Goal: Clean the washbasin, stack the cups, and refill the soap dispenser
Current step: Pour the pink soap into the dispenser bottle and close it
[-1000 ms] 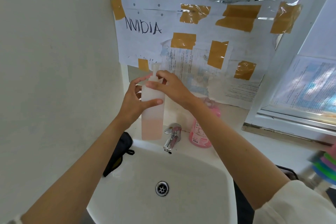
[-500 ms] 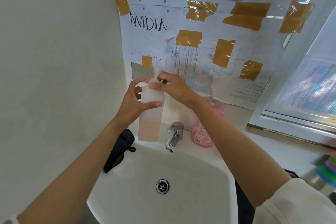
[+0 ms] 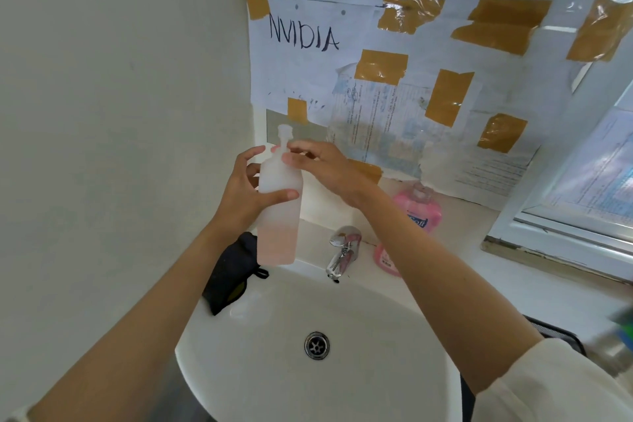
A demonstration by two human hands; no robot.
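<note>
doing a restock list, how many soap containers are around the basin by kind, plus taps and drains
frosted pump dispenser, held over the washbasin by the left hand and right hand: 1
pink soap bottle on the ledge: 1
tap: 1
drain: 1
total: 4

Dispenser (image 3: 278, 212) lower (slightly tilted)

the lower part of the pink refill bottle (image 3: 416, 212) is hidden behind the right forearm, and its label is only partly readable. the print on the taped papers (image 3: 383, 120) is too small to be read. blurred coloured objects (image 3: 625, 327) are cut off at the right edge.
</note>
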